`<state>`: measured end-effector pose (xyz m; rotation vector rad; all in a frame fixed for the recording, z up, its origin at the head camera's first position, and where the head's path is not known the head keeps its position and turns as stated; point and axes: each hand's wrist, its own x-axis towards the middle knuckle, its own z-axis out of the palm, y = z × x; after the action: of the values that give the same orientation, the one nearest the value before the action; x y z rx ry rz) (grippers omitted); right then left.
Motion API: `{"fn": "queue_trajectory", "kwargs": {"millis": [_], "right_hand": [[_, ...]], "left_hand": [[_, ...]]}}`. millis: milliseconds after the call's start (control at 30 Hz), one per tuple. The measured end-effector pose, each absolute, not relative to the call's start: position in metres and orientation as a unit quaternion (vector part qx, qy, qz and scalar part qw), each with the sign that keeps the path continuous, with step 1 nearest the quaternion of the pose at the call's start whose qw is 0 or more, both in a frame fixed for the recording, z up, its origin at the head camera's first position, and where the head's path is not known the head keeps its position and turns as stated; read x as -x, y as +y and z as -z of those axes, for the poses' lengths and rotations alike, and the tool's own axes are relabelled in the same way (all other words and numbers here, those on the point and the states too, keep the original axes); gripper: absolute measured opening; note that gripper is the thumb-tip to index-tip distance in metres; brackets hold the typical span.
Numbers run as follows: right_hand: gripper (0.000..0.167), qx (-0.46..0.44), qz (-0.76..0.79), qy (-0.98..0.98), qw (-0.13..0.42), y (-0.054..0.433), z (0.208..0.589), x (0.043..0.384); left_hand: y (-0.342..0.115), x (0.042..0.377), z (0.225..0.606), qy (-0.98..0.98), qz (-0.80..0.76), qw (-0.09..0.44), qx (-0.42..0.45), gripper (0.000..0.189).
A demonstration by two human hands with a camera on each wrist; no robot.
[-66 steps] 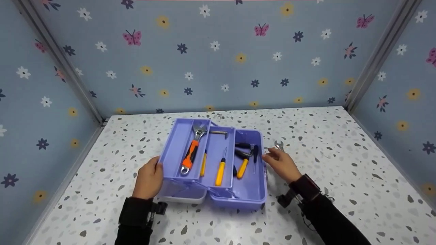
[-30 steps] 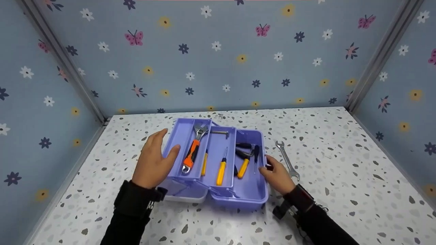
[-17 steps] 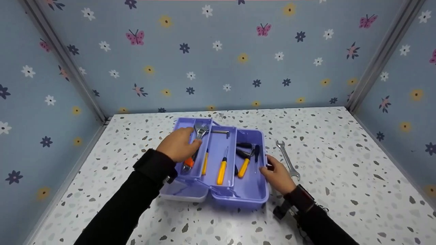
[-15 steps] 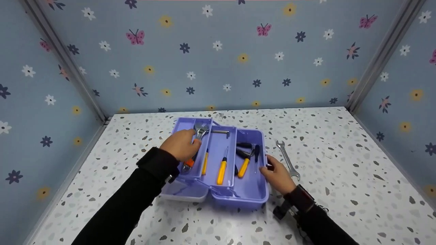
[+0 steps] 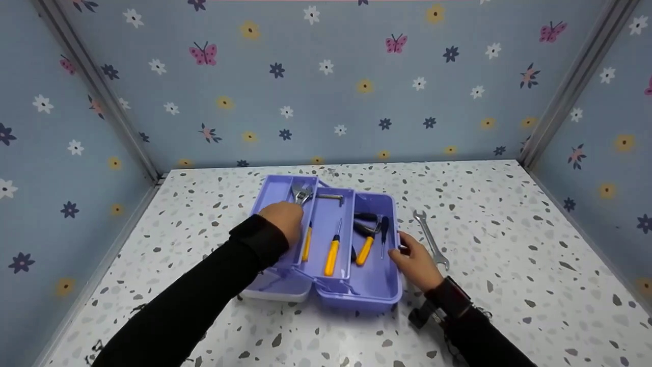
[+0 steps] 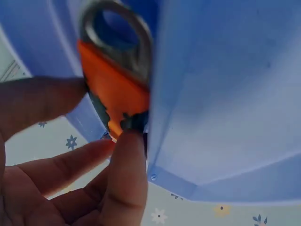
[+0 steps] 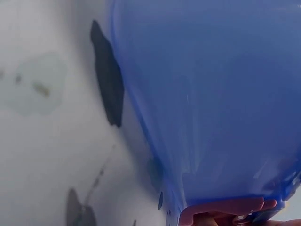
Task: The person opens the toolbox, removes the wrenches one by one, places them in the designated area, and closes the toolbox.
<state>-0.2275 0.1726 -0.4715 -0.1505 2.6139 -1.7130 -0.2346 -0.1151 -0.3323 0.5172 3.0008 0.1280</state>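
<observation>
A purple toolbox (image 5: 374, 288) stands unfolded on the table. In its leftmost tray lies an adjustable wrench (image 5: 302, 193), its steel jaw end showing past my left hand (image 5: 284, 220). The left wrist view shows thumb and fingers pinching the wrench's orange-and-black handle (image 6: 113, 87) near the ring end, close to a tray divider. My right hand (image 5: 417, 262) grips the toolbox's right wall, thumb at the rim and fingers outside. In the right wrist view only the bluish outer wall (image 7: 211, 108) and a bit of the fingers appear.
A double open-ended wrench (image 5: 431, 240) lies on the table right of the box. The middle tray holds a yellow-handled screwdriver (image 5: 332, 255) and a hex key (image 5: 331, 197). Black- and yellow-handled tools (image 5: 364, 251) and a black screwdriver (image 5: 384, 234) lie in the right compartment. Patterned walls (image 5: 326, 92) enclose the table.
My left hand has left the box's left edge, reached over the left tray and taken hold of the adjustable wrench. My right hand has settled on the right wall.
</observation>
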Motion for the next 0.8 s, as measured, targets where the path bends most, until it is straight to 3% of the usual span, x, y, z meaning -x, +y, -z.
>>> {"fn": "queue_trajectory", "kwargs": {"millis": [167, 433, 500, 633, 800], "right_hand": [[0.053, 0.044, 0.546, 0.836, 0.011, 0.172, 0.471, 0.227], [0.055, 0.044, 0.549, 0.835, 0.015, 0.172, 0.468, 0.226], [0.055, 0.043, 0.547, 0.836, 0.017, 0.173, 0.469, 0.227], [0.054, 0.035, 0.545, 0.837, 0.022, 0.173, 0.469, 0.227], [0.054, 0.033, 0.549, 0.835, 0.019, 0.173, 0.470, 0.228]], "left_hand": [[-0.114, 0.237, 0.328, 0.981, -0.030, 0.090, -0.167, 0.005], [-0.113, 0.241, 0.327, 0.983, -0.058, 0.125, -0.125, 0.043], [-0.114, 0.242, 0.326, 0.983, -0.071, 0.128, -0.115, 0.042], [-0.117, 0.243, 0.324, 0.981, -0.095, 0.126, -0.113, 0.014], [-0.123, 0.244, 0.320, 0.979, -0.124, 0.110, -0.117, 0.032]]}}
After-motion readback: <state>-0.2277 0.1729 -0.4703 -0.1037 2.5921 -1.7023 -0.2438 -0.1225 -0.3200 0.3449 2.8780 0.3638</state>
